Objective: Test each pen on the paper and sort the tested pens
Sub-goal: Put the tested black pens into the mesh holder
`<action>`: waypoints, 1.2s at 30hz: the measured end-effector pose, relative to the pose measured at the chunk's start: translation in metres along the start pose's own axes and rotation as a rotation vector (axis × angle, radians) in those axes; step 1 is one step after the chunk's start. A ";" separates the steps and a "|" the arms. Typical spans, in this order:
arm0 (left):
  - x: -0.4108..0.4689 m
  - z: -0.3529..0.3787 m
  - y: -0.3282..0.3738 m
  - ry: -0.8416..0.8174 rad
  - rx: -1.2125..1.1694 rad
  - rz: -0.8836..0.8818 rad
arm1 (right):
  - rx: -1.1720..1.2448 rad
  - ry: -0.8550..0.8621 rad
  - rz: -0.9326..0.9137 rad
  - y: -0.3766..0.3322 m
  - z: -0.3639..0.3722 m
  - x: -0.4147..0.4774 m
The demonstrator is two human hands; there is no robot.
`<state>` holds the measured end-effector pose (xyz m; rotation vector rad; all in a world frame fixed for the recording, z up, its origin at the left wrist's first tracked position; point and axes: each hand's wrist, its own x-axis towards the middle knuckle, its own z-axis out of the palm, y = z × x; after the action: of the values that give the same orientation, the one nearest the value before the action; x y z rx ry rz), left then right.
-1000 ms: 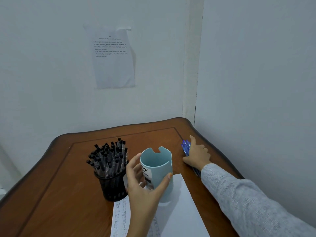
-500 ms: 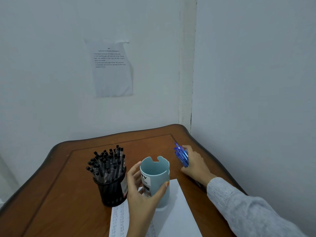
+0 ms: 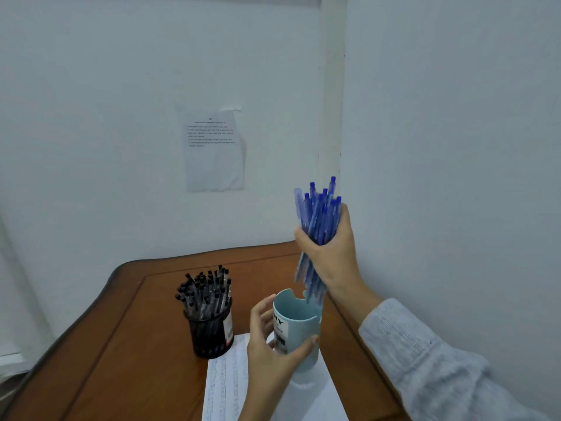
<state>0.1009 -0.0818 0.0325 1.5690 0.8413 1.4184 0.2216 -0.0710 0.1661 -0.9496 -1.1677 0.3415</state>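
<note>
- Above the worktop (image 3: pixel 121 344), the right grip (image 3: pixel 331 253) is clenched round a bundle of blue pens (image 3: pixel 318 214), their tips just over the pale blue cup (image 3: pixel 299 323).
- Left grip (image 3: pixel 270 354) curls round that cup, which stands on the paper (image 3: pixel 224 387).
- Black pens (image 3: pixel 203 287) fill a mesh holder (image 3: pixel 209 332) beside the cup.

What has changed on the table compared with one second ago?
The right hand gripped the blue pens lying near the right edge of the table and lifted them; the bundle now stands upright, its lower ends at the rim of the light blue cup. Unchanged: the left hand holds the cup on the paper; the black holder stands beside it.
</note>
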 end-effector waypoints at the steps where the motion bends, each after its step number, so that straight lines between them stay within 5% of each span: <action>1: -0.001 0.001 0.004 -0.006 0.002 0.007 | 0.044 0.047 0.022 -0.001 0.005 -0.002; 7: -0.005 -0.004 0.023 -0.012 0.034 0.049 | 0.066 0.191 0.206 0.017 0.017 -0.023; 12: -0.007 -0.012 0.031 -0.015 0.090 0.075 | 0.061 0.070 0.306 0.015 0.013 -0.034; 19: -0.011 -0.012 0.036 0.004 0.060 0.038 | 0.163 -0.044 0.294 0.006 0.012 -0.033; 27: -0.006 -0.016 0.038 0.011 0.077 0.069 | -0.013 -0.126 0.108 0.007 0.017 -0.032; 36: 0.000 -0.025 0.033 0.053 0.039 0.030 | 0.286 -0.071 0.330 0.004 0.008 -0.022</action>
<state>0.0748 -0.0927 0.0625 1.5856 0.8840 1.4787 0.2069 -0.0794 0.1497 -0.8803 -0.9916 0.7926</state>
